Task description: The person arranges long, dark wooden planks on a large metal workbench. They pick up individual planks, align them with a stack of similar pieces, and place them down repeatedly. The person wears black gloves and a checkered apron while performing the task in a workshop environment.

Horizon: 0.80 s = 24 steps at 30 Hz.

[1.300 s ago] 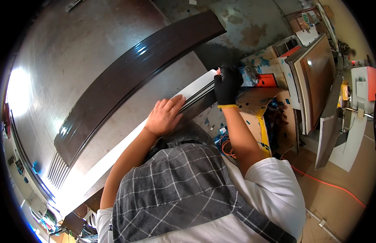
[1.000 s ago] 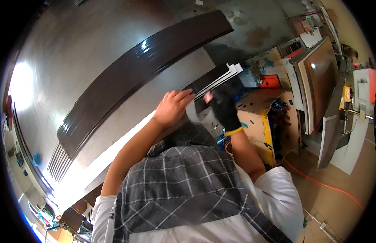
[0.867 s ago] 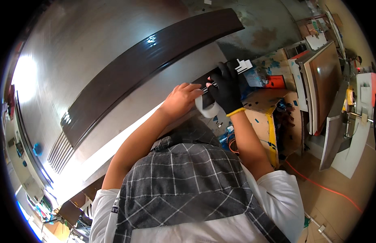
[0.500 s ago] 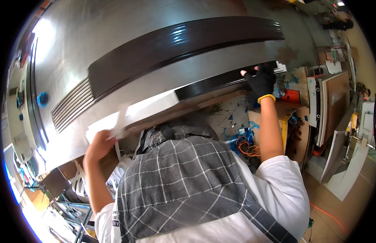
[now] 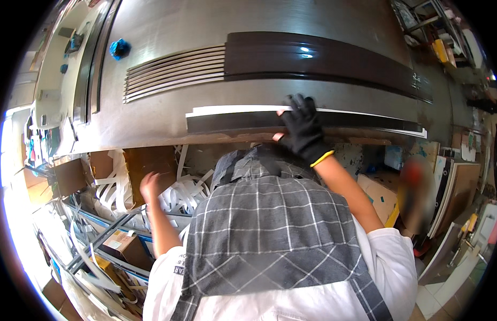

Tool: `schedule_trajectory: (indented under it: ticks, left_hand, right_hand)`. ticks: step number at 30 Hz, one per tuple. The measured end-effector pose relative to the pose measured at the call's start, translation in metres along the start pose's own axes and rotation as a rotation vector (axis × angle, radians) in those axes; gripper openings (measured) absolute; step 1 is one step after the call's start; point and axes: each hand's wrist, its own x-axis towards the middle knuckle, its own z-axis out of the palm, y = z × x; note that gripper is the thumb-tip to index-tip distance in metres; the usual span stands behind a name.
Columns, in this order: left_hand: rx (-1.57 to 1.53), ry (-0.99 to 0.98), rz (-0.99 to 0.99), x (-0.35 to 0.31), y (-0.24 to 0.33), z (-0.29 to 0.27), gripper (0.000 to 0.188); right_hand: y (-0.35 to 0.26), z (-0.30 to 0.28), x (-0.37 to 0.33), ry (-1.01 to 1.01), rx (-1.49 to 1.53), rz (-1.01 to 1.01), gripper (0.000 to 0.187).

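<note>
Fingers splayed, a worker's black-gloved right hand [image 5: 304, 131] lies over a black strip [image 5: 243, 122] on the worktop [image 5: 157, 117] at twelve o'clock; the blurred left hand [image 5: 150, 187], grip unclear, nears white strips [image 5: 185, 193] at ten.

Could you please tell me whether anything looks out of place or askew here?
Yes: below the near edge of the table, white strips lie in a loose tangle, unlike the straight black strip on top.

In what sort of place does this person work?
Probably a workshop: a long flat black strip lies on a wide shiny grey table, curled thin white strips gather below its edge, and flat brown and white panels stand at right.
</note>
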Motion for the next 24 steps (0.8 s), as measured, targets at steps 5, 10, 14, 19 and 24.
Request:
schedule_trajectory:
  ticks: [5,10,14,19,24]
  left_hand:
    - [-0.685,-0.552,-0.581,-0.052,0.248,0.108,0.041]
    - [-1.219,-1.014,-0.45,-0.056,0.289,0.099,0.042]
    - [-1.174,-1.079,-0.286,-0.05,0.333,0.078,0.045]
    - [-1.001,-1.303,-0.077,-0.03,0.387,0.12,0.061]
    - [-0.984,-1.285,0.258,-0.029,0.479,0.168,0.041]
  right_hand:
    - [-0.033,0.025,-0.02,-0.015,-0.01,-0.014,0.057]
    - [-0.032,0.018,-0.013,0.068,-0.055,-0.047,0.036]
    - [-0.027,0.008,-0.004,0.14,-0.017,-0.072,0.02]
    - [-0.034,-0.047,0.026,0.208,0.055,-0.018,0.02]
    - [-0.031,-0.085,0.02,0.364,0.072,0.062,0.026]
